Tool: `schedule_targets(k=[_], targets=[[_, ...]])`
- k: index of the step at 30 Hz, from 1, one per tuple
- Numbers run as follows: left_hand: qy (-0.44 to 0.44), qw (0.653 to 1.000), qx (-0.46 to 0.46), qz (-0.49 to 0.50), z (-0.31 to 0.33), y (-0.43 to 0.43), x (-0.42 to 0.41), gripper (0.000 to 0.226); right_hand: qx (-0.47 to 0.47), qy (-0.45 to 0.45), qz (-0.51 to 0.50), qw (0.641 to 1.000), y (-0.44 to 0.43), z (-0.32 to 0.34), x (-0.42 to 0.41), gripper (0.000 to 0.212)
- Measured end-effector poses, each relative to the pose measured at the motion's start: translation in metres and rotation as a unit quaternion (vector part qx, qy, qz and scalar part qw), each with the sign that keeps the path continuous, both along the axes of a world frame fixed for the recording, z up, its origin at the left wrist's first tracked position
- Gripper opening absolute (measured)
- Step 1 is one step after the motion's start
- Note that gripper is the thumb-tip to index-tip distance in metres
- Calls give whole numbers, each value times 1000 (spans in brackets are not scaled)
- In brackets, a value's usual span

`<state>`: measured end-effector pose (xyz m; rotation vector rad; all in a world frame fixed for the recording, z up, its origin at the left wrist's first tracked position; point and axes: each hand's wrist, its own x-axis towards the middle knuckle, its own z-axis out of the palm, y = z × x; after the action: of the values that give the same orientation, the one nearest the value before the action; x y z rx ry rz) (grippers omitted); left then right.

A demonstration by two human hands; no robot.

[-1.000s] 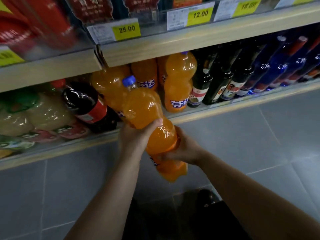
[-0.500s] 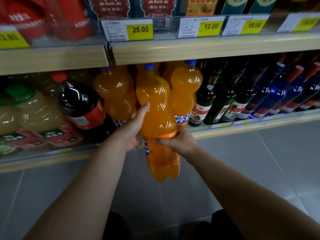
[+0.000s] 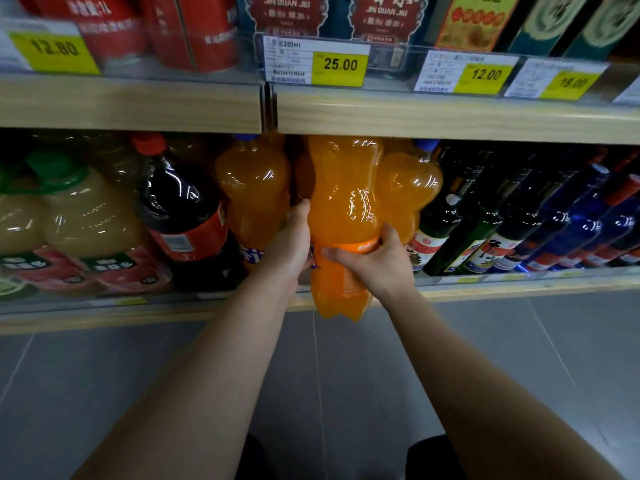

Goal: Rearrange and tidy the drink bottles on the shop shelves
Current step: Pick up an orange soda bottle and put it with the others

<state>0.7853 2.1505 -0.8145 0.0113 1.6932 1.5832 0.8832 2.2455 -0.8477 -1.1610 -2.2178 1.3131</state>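
Both hands clamping large orange soda bottle (image 3: 341,216) at waist: left hand (image 3: 289,242) on left flank, right hand (image 3: 375,261) wrapping label. Long axis upright, base overhanging lower shelf front edge (image 3: 519,284), neck under upper shelf (image 3: 450,116). Gap between neighbouring orange bottles (image 3: 254,192) lying straight behind.

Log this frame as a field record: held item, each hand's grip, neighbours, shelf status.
held item: orange soda bottle, upright, cap hidden behind upper shelf edge
left hand: grip on bottle's left side
right hand: grip at the label band
left neighbour: orange bottle, then cola bottle
right neighbour: orange bottle, then dark glass bottles
shelf status: bottle base overhangs lower shelf edge, not yet seated
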Motion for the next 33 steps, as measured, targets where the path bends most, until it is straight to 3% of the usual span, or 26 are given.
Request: schedule_targets(k=[4, 8, 14, 18, 22, 26, 33], targets=[[59, 997, -14, -39, -8, 0, -10, 41, 16, 15, -23, 1000, -5, -6, -14, 106], [140, 982, -85, -91, -13, -8, -23, 37, 41, 29, -27, 998, -11, -19, -30, 100], [120, 989, -49, -71, -25, -7, -38, 16, 103, 41, -31, 993, -6, -29, -51, 106], [112, 992, -18, -48, -25, 0, -34, 22, 93, 72, -47, 992, -4, -37, -59, 110], [132, 989, -38, -57, -30, 6, -29, 42, 56, 94, -78, 991, -8, -49, -62, 108], [139, 984, -72, -83, -34, 6, -29, 47, 59, 92, -77, 991, -8, -56, -63, 110], [131, 979, -110, -108, -35, 3, -27, 14, 34, 64, -96, 993, -20, -70, -60, 111]])
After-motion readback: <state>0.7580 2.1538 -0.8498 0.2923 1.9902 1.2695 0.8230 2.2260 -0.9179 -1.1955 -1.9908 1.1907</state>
